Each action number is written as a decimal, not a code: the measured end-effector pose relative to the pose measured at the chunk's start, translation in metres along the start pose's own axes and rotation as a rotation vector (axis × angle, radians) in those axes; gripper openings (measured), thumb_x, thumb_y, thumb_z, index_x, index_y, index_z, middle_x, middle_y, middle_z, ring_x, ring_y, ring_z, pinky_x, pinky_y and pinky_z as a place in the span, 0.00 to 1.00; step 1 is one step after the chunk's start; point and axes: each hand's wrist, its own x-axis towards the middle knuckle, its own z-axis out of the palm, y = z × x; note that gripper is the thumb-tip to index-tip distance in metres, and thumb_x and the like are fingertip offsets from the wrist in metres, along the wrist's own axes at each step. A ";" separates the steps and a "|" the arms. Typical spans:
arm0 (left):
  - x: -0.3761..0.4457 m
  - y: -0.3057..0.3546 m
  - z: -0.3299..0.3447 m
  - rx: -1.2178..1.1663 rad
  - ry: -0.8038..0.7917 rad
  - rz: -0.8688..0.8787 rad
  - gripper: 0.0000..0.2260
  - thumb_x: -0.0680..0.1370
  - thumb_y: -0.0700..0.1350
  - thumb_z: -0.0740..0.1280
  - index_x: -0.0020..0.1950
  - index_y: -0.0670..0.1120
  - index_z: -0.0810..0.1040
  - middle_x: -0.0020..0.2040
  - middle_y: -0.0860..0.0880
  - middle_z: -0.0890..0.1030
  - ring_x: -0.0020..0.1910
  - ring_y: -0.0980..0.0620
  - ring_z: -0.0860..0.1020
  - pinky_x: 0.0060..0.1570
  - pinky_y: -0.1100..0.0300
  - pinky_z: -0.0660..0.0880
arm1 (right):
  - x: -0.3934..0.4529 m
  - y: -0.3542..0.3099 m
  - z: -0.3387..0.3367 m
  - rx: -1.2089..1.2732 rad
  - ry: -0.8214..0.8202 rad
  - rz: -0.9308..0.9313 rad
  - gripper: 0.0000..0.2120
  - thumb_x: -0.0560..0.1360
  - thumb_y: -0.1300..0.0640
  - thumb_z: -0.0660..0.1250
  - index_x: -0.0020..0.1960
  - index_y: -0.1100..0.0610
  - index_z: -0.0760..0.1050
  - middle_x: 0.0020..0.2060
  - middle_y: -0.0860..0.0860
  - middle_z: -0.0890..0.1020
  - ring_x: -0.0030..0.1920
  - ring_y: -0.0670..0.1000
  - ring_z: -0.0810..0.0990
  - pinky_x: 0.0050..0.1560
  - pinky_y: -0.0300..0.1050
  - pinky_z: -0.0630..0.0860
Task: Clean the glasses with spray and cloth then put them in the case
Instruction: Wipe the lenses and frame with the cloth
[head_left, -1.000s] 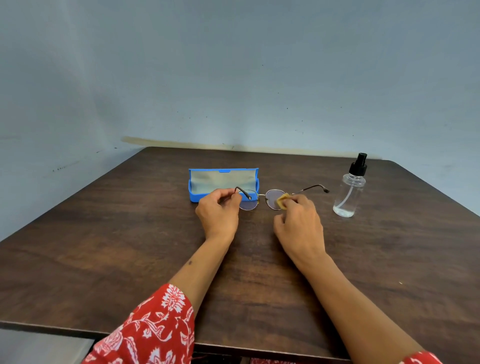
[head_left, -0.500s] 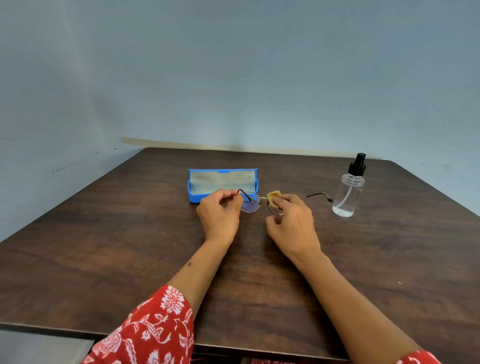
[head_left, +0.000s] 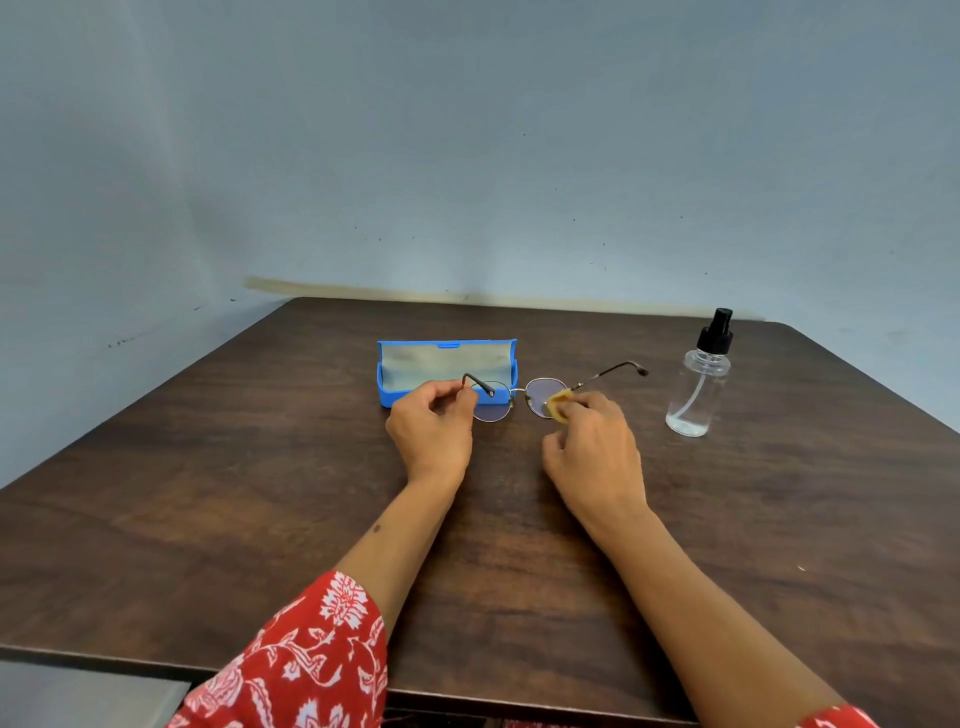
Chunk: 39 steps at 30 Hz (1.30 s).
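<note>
One pair of glasses (head_left: 519, 397), one case (head_left: 395, 387) (blue, open), one cloth (head_left: 558, 402), one spray bottle (head_left: 698, 384), two hands

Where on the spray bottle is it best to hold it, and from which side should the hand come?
Probably the clear round body of the bottle, below the black pump. It stands upright at the right of the table, apart from the glasses, so the right hand, nearest to it, could come from its near left side and wrap around, leaving the index finger free for the pump.
</note>
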 end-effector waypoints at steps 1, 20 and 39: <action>0.000 0.000 0.000 -0.004 -0.003 -0.004 0.05 0.71 0.38 0.72 0.46 0.42 0.84 0.36 0.52 0.82 0.39 0.51 0.82 0.48 0.52 0.81 | 0.000 0.001 -0.001 -0.020 0.004 0.013 0.17 0.71 0.66 0.60 0.58 0.60 0.76 0.59 0.54 0.75 0.59 0.54 0.70 0.50 0.47 0.73; 0.004 -0.002 -0.001 -0.026 0.007 -0.016 0.08 0.72 0.38 0.72 0.50 0.40 0.83 0.40 0.49 0.82 0.43 0.50 0.83 0.51 0.50 0.80 | 0.009 0.027 -0.011 0.318 0.212 0.282 0.14 0.75 0.65 0.62 0.55 0.56 0.81 0.50 0.55 0.84 0.51 0.55 0.79 0.53 0.41 0.70; 0.011 0.002 -0.009 -0.276 -0.262 -0.275 0.02 0.71 0.35 0.72 0.42 0.39 0.82 0.38 0.45 0.83 0.36 0.53 0.84 0.41 0.63 0.81 | 0.018 0.042 -0.008 0.729 0.198 0.268 0.11 0.73 0.51 0.70 0.52 0.54 0.83 0.45 0.50 0.85 0.49 0.46 0.81 0.52 0.36 0.75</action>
